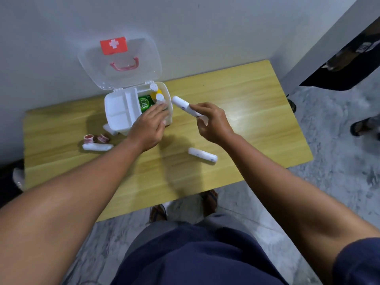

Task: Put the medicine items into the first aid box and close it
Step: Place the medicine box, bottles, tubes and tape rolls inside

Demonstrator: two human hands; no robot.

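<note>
I see the first aid box (115, 112) standing open at the back left of the table (246, 103), close to the wall. Its clear lid (121, 64) leans up against the wall, showing a red cross label (113, 45) and a red handle (124, 65). A white tray (120, 109) fills the left part of the box. To its right, down in the box, sit a green packet (145, 103) and two white-capped bottles (160, 98), one of them with yellow on it.

My left hand (149, 125) rests over the right front part of the box, fingers loosely spread and reaching down inside. I cannot tell whether they grip anything, since the fingertips are blurred and partly hidden by the box wall.

My right hand (209, 122) hovers just right of the box, fingers pinched shut around a white roll (183, 104). The roll tilts up and to the left, its free end near the box's right rim but apart from it.

A second roll (202, 155) lies on the table in front of my right hand, well clear of the box. A third roll (97, 147) lies at the front left, under my left forearm's far side. Just behind it sit two small tape rolls (96, 138) with red print, near the box's front left corner.
</note>
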